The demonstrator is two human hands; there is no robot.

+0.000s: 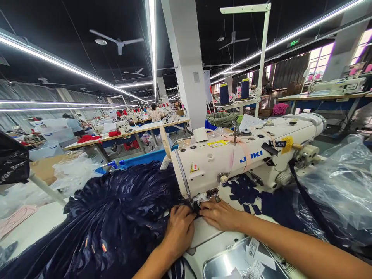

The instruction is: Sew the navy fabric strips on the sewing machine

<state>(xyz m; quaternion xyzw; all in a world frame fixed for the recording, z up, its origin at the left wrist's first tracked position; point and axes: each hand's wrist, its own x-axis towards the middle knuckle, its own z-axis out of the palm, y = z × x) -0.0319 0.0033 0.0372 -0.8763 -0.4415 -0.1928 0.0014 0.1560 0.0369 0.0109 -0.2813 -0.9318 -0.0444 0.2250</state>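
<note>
Both hands meet under the needle end of a white industrial sewing machine (212, 164). My left hand (180, 226) is closed, its bent fingers on the edge of dark navy fabric just left of the presser foot. From the right, my right hand (218, 215) pinches the same dark fabric close to the foot; its fingertips are partly hidden. A large heap of gathered navy garments (116, 217) spreads to the left of my left hand. Small navy fabric pieces (244, 190) lie on the machine bed behind my right hand.
Clear plastic bags (343, 186) and a navy strap (305, 201) lie at the right. White labels (255, 259) rest on a metal plate in front. Navy thread cones (224, 94) stand behind the machine. A pillar (188, 66) and other sewing tables are farther back, with people among them.
</note>
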